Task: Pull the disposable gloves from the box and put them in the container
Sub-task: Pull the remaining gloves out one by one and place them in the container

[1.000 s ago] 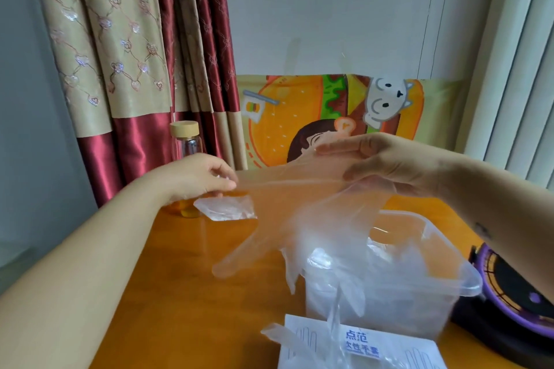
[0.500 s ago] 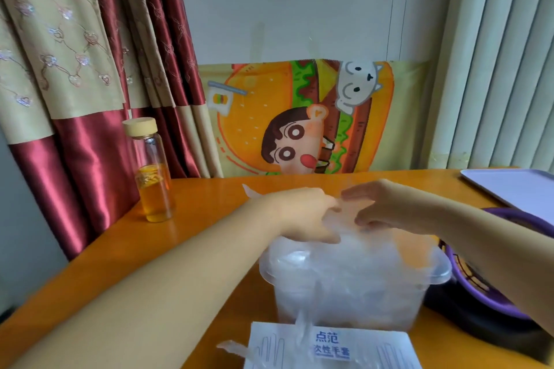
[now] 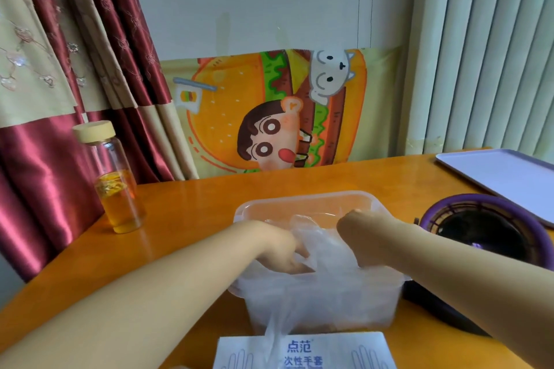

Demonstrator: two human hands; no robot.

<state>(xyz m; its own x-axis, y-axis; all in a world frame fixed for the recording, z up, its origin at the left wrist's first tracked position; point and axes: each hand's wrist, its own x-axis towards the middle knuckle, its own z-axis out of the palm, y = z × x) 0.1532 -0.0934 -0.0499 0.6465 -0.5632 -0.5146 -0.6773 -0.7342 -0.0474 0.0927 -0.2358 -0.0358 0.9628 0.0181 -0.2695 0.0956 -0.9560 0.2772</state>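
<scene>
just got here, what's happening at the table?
A person is packing clear disposable gloves into a translucent plastic container. Both hands are down inside it, the left hand and right hand pressing the glove pile. The glove box sits in front of the container with another glove sticking out of it, not yet pulled.

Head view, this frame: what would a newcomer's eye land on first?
Two bare hands, left hand and right hand, pressed down into a clear plastic container stuffed with thin transparent disposable gloves, at centre. Behind it, a bright cartoon burger poster leans against the wall. At left stands a glass bottle of amber liquid with a pale cap.
</scene>
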